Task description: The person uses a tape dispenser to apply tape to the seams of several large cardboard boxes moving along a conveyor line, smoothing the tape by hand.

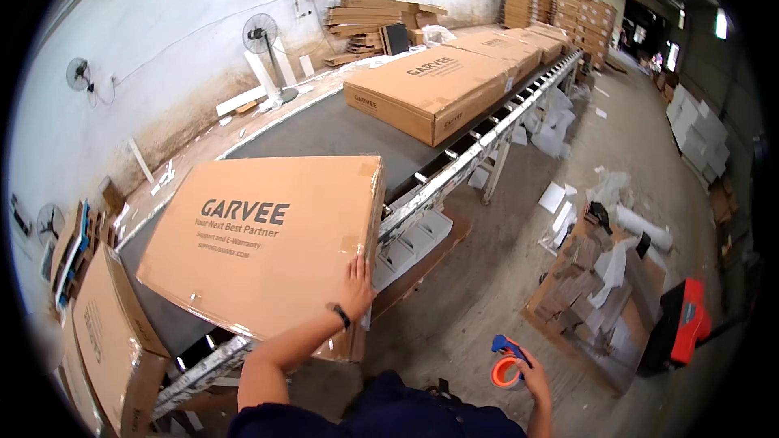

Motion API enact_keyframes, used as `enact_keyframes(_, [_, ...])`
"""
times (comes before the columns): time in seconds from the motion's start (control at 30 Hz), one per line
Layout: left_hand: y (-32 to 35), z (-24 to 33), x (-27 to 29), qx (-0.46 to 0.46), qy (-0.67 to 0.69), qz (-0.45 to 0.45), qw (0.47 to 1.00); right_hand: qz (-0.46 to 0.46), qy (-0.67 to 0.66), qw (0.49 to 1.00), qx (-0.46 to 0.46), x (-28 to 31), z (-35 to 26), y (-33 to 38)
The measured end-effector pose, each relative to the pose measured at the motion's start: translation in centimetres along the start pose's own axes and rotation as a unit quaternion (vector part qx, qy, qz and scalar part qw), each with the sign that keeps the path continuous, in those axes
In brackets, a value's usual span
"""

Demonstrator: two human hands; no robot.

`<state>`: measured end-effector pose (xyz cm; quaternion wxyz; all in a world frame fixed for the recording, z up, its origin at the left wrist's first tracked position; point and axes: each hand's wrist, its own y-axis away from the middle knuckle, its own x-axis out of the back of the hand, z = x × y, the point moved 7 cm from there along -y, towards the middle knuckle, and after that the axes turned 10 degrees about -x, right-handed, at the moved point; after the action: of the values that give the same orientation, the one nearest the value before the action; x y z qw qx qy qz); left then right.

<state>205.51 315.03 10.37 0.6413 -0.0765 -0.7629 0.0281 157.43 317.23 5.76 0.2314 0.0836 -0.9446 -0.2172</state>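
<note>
A large flat cardboard box [284, 255] with dark print rests askew on the conveyor [312, 134], its near corner jutting past the side rail toward me. My left hand [357, 288] lies on the box near its right edge, fingers stretched out and flat against the cardboard. Off to the right, away from the box, my right hand [533, 377] grips a tape dispenser [509, 361] with a blue handle and an orange core. Clear tape runs along some of the box's edges.
More cartons [434, 85] line the conveyor farther along, and others [118, 341] stand at the lower left. On the right, a floor pallet [568, 300] holds scrap pieces, beside a red and black case [682, 320]. A standing fan [261, 36] is by the wall.
</note>
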Motion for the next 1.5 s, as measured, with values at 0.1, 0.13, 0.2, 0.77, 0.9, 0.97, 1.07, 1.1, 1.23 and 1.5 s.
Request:
enact_keyframes(0.1, [-8.7,-3.1,-3.2,0.028,-0.081,-0.041,0.995,-0.055,-0.074,0.996,0.006,-0.9,-6.0,-3.9])
enact_keyframes(0.13, [-11.3,-4.3,-4.7,0.037,-0.079,-0.038,0.995,-0.058,-0.068,0.996,0.012,-1.3,-7.2,-5.2])
enact_keyframes(0.2, [-16.4,-6.9,-7.2,0.052,-0.18,-0.008,0.982,-0.083,-0.063,0.994,0.036,-2.6,-9.4,-8.4])
enact_keyframes(0.77, [-38.6,-21.3,-9.3,0.091,0.198,-0.201,0.955,-0.134,-0.241,0.961,0.003,-4.3,-31.0,-35.1])
enact_keyframes(0.9, [-37.1,-21.5,-6.2,0.079,0.163,-0.038,0.983,-0.178,-0.207,0.961,-0.052,-4.8,-30.1,-39.2])
enact_keyframes(0.97, [-36.7,-21.5,-6.3,0.071,0.184,-0.03,0.98,-0.198,-0.194,0.96,-0.044,-5.1,-29.7,-40.9])
enact_keyframes(1.07, [-33.0,-26.5,-8.2,0.166,0.197,0.071,0.964,-0.222,-0.206,0.948,-0.101,-4.3,-28.5,-43.3])
enact_keyframes(1.1, [-31.6,-28.5,-8.6,0.169,0.19,0.061,0.965,-0.229,-0.233,0.936,-0.131,-4.4,-28.0,-44.5])
enact_keyframes(1.23, [-30.4,-28.4,-1.9,0.216,-0.103,0.115,0.964,-0.329,-0.221,0.899,-0.186,-4.1,-27.4,-50.2])
enact_keyframes(1.5, [-19.8,-14.6,-4.9,0.352,0.063,-0.057,0.932,-0.452,-0.313,0.798,-0.245,-9.5,-36.2,-55.2])
